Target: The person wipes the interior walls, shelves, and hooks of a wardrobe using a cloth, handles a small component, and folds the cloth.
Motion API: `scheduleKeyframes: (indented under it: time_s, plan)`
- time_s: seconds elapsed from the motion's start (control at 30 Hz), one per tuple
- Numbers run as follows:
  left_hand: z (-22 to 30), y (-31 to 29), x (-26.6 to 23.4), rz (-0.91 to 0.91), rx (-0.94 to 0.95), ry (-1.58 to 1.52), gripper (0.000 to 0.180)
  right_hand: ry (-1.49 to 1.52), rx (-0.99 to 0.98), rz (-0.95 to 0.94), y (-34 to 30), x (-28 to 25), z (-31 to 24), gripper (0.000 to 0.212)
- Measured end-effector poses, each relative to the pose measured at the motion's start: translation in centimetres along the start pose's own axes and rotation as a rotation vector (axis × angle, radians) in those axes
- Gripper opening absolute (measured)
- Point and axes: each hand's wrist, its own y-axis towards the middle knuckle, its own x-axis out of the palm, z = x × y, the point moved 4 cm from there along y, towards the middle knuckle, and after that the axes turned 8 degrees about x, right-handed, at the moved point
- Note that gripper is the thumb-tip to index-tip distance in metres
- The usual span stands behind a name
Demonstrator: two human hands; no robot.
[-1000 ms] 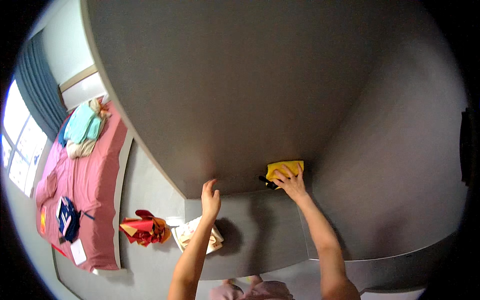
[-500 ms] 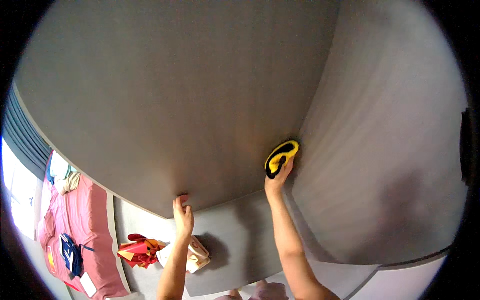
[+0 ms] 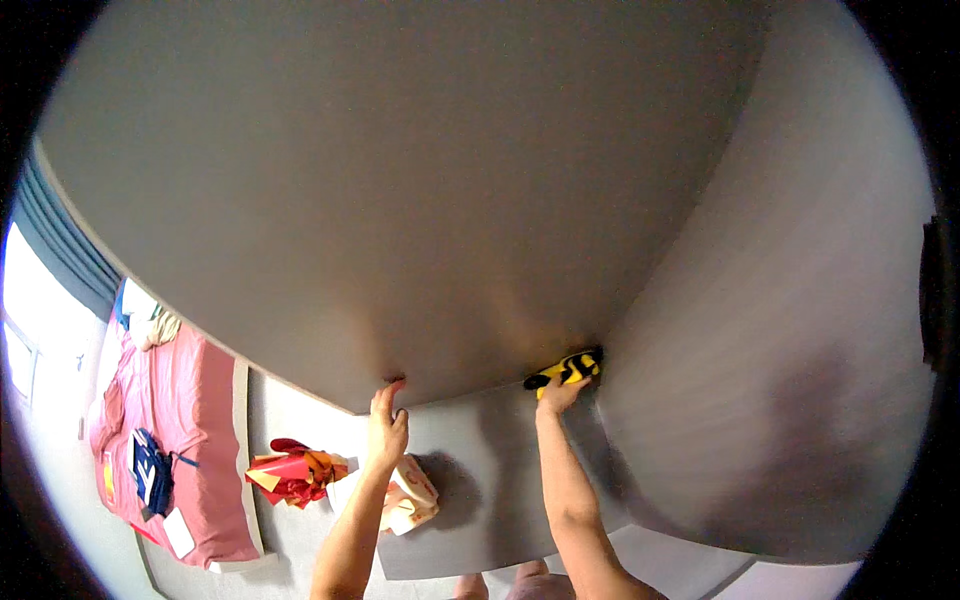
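A tall grey-brown panel [image 3: 420, 200] fills the upper middle and meets a grey side panel [image 3: 790, 330] at a corner on the right. My right hand [image 3: 563, 394] grips a yellow-and-black oblong pad [image 3: 580, 369]; its exact kind is unclear. The pad lies against the tall panel low in that corner, its right end close to the side panel. Near the tall panel's lower left, my left hand [image 3: 388, 425] is raised with fingers stretched out and apart. Its fingertips are at the panel surface, and it holds nothing.
On the floor at lower left lie a red-and-yellow crumpled bundle [image 3: 296, 474] and a whitish box-like bag [image 3: 412, 497]. Farther left stands a bed with a pink sheet [image 3: 205, 400], bearing a dark blue folded item [image 3: 150, 472]. A blue curtain [image 3: 70, 245] hangs beyond.
My right hand has moved the pad down along the corner and tilted it flatter. My left hand stays near the panel's lower edge, its fingers more stretched. The view has shifted slightly.
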Motion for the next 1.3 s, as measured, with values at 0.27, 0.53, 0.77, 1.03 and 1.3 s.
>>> scheduleKeyframes:
  time_s: [0.27, 0.53, 0.77, 1.03, 1.3]
  plan:
    - [-8.5, -4.1, -6.9, 0.151, -0.092, 0.111, 0.046, 0.346, -0.022, -0.097, -14.0, 4.6, -2.0, 0.087]
    - [-7.3, -3.1, -2.9, 0.158, -0.095, 0.105, 0.043, 0.365, -0.065, -0.502, -18.4, 2.2, -0.7, 0.052]
    - [-5.4, -2.3, -2.5, 0.066, -0.072, 0.053, 0.039, 0.333, -0.279, -0.241, -0.9, -6.5, -4.8, 0.069]
    - [-7.3, -6.2, -5.7, -0.050, -0.185, -0.019, 0.024, -0.085, -0.990, -0.224, -21.1, 3.2, -0.9, 0.077]
    - [-4.0, -13.3, -8.6, -0.489, 0.019, 0.204, 0.050, -0.389, -1.630, -0.878, -28.4, 2.9, -3.1, 0.062]
